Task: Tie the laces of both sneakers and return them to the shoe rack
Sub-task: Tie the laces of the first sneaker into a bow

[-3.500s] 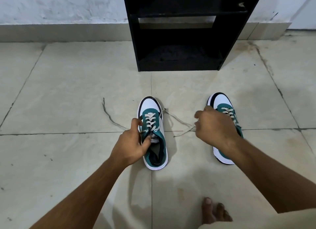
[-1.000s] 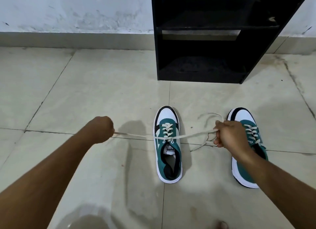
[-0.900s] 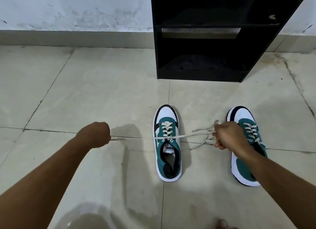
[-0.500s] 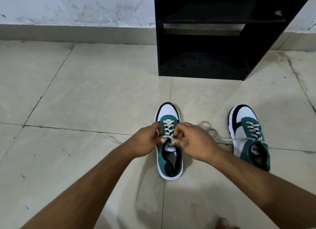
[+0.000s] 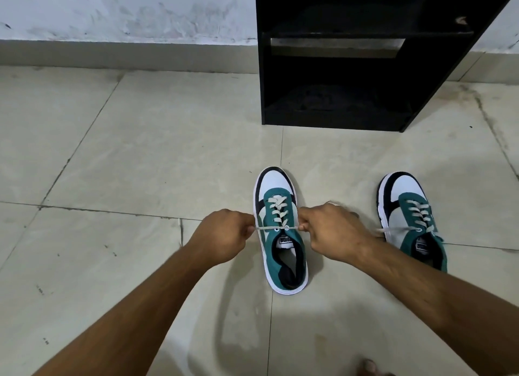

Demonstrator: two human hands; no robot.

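Tiled floor (image 5: 140,156) is carrying two sneakers near a rack (image 5: 365,67); left hand (image 5: 224,236) and right hand (image 5: 331,232) are each pinching a lace end (taut) across the left sneaker (image 5: 278,229).

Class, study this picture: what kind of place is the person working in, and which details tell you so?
Probably a home entryway or room corner. A black shoe rack stands against a scuffed white wall, the floor is large pale tiles, and two sneakers sit before the rack.
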